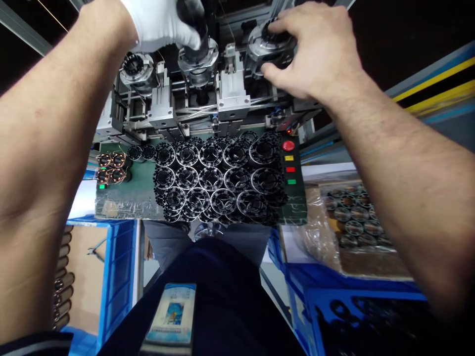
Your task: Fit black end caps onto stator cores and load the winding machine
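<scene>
Gloved left hand (161, 24), dark cylinder (200, 42) within its closed grip, right hand (315, 47), grip wide across metal holder (260, 47)

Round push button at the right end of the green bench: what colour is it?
Red; the round push button shows best in the head view.

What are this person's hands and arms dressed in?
The left hand wears a white glove ending at the wrist; the right hand has none. Both forearms are uncovered. A dark sleeve with a pale stripe shows at lower left.
</scene>
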Demonstrator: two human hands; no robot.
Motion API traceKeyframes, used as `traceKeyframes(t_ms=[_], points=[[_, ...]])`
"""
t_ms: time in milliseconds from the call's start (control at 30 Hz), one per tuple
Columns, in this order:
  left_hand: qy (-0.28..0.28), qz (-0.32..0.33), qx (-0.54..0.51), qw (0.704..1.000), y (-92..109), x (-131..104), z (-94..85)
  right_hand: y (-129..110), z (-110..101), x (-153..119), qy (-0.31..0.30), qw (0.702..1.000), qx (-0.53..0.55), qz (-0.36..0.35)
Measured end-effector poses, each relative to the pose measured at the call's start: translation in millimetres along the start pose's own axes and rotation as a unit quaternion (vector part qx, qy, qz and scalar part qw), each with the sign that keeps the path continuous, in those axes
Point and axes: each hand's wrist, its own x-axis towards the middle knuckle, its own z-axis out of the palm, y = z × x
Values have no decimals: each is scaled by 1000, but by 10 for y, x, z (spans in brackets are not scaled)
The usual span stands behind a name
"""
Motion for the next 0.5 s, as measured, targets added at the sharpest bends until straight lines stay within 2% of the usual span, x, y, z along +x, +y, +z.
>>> traceKeyframes(t_ms=[67, 233, 300, 400, 500], points=[[-56, -6, 43, 997, 102, -84, -32, -15, -11, -2, 0, 1000, 3, 1], [-61, 46, 39, 996, 226, -169, -7, -28, -55, -9, -20, 1000, 15, -6], [-68, 43, 43, 996, 318, -233, 102, -8, -57, 5, -23, 1000, 20, -8], [-30, -36, 66, 997, 534, -414, 361, 13, -54, 18, -32, 999, 22, -9], [-3, -89, 14, 996, 692, -545, 621, -6, -58, -15, -46, 998, 21, -23]])
